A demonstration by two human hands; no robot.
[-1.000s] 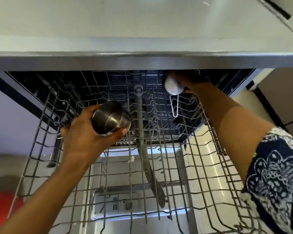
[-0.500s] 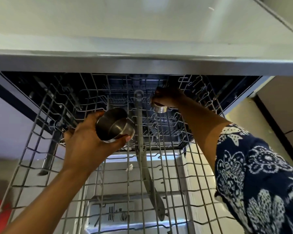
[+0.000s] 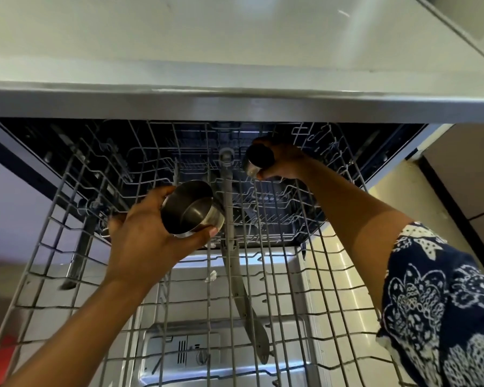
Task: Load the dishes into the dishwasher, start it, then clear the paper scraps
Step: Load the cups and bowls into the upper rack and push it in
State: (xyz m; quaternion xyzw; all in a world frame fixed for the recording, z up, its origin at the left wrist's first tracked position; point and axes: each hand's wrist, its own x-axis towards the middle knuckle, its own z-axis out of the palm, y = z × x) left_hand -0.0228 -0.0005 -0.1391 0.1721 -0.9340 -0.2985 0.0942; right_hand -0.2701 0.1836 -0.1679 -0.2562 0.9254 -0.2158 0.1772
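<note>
Steel cups, two of them, one in each hand, both held over the pulled-out grey wire upper rack (image 3: 53,261).

The left hand (image 3: 148,236) is wrapped around a round shiny stainless steel cup (image 3: 192,209), just off centre toward 9 o'clock. The thumb runs along the lower rim and the fingers curl round the back. The cup is tipped so its open mouth faces up at the camera. It's dark and mirror-like inside, with a bright band along the outer wall.

The right hand (image 3: 282,163) grasps a smaller steel cup (image 3: 259,160) up around 12 to 1 o'clock. That's further back over the rack, at the dark mouth of the machine and just under the pale countertop edge (image 3: 235,104). This one looks mostly dark, with a glint at its lower rim. Can't tell if it's touching the wires or not.

A long grey spray arm (image 3: 235,261) runs under the rack from centre toward 6 o'clock. Below that is the open stainless dishwasher door (image 3: 291,275), with a small white bit (image 3: 211,275) showing near the middle. No idea what that is.

The right arm has a navy sleeve with white floral print (image 3: 444,303) at 4 o'clock.
</note>
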